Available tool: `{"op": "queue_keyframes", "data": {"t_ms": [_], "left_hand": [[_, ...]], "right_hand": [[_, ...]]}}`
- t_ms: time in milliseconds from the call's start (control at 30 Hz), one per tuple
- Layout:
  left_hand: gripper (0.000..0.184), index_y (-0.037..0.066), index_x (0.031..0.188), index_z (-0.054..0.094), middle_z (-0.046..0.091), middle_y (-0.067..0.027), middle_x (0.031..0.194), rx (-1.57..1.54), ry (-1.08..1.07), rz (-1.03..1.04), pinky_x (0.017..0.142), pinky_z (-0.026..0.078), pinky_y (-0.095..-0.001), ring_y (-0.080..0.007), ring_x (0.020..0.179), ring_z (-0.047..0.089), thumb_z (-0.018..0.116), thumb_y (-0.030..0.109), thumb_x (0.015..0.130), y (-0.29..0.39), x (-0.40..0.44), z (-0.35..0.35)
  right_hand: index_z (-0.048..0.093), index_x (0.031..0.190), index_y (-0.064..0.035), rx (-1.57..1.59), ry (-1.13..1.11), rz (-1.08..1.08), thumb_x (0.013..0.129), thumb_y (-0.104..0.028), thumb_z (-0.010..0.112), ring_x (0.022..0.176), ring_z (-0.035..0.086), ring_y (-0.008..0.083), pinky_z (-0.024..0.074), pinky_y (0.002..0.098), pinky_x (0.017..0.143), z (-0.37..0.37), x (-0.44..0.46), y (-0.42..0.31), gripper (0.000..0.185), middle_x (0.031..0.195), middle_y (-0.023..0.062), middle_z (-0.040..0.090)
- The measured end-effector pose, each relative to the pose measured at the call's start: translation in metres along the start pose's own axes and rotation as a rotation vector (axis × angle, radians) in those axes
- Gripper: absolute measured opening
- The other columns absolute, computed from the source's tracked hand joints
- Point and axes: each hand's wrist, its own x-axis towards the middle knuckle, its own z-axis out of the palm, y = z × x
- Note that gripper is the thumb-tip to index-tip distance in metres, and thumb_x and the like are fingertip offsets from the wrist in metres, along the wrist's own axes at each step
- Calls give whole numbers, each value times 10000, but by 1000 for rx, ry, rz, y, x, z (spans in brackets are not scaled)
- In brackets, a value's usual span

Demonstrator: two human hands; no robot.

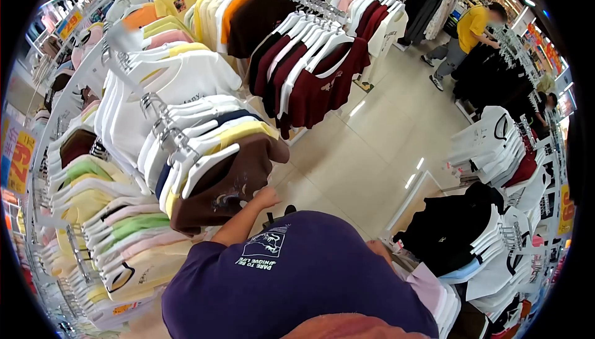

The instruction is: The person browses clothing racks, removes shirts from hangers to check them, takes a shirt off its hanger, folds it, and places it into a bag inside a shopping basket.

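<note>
My left arm reaches out past my purple T-shirt (310,252). My left hand (268,198) is closed beside the lower edge of a brown T-shirt (232,178), which hangs at the front of a rack on a white hanger (209,168). Whether the fingers pinch any cloth cannot be made out. At my other side, only a strip of my right arm or hand (380,250) shows, low by a black T-shirt (446,227). Its fingers are hidden.
Maroon tops (325,85) hang on the rack ahead. White tops (167,82) and pastel shirts (133,230) crowd the left. A tiled aisle (353,147) runs forward. At the far right, a person in yellow (473,29) reaches toward dark clothes (496,82).
</note>
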Motion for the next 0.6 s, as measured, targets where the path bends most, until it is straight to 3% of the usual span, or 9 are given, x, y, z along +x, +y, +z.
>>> {"op": "queue_keyframes", "data": {"t_ms": [33,100,200,333,433,533,567,600], "left_hand": [[373,39,674,717,682,-120,648,-31,32,23,664,538,-388,-265,602,661,689,381,818,5,5,-8],[340,30,764,723,674,-132,683,-181,34,-46,655,524,-391,-270,633,654,706,365,821,18,10,-24],[284,18,900,717,653,-99,688,-438,105,-64,643,506,-353,-213,644,632,723,296,845,39,15,-43],[304,12,1133,681,653,-43,778,-610,184,-52,693,511,-305,-139,723,618,709,204,899,70,23,-74],[451,20,1310,594,656,-69,970,-711,316,-19,762,514,-293,-146,835,608,718,167,902,95,36,-94],[541,22,1404,511,603,-52,1151,-740,508,1,858,497,-270,-127,994,580,716,105,911,123,56,-120],[627,37,1468,441,557,-87,1275,-733,481,-69,869,503,-281,-156,1128,560,709,64,902,125,64,-130],[647,42,1470,438,548,-104,1298,-733,590,-57,877,500,-294,-179,1147,559,722,80,890,135,73,-142]], "right_hand": [[677,867,-6,2,5,-46,881,-300,649,524,605,169,484,324,476,-2,21,-15,296,677,84,673],[678,795,-4,49,-45,-54,901,-325,640,614,589,130,476,343,559,-10,71,-42,340,695,55,665],[686,955,-35,141,-13,-216,920,-299,651,665,631,120,508,301,584,-36,99,-126,268,763,38,683],[638,1199,-26,118,99,-548,929,-260,668,708,640,124,515,280,630,-84,136,-241,359,800,40,674],[532,1368,-40,209,142,-767,922,-168,675,736,610,123,515,271,671,-130,151,-339,485,939,60,663],[516,1397,-49,248,305,-977,868,-126,725,855,637,149,524,300,741,-183,176,-428,573,1159,113,626],[503,1414,-56,297,325,-1030,863,-114,731,906,630,159,522,295,772,-202,173,-461,599,1229,115,599],[487,1431,-60,335,352,-1096,863,-115,735,964,617,173,522,300,797,-220,175,-490,623,1265,114,580]]}}
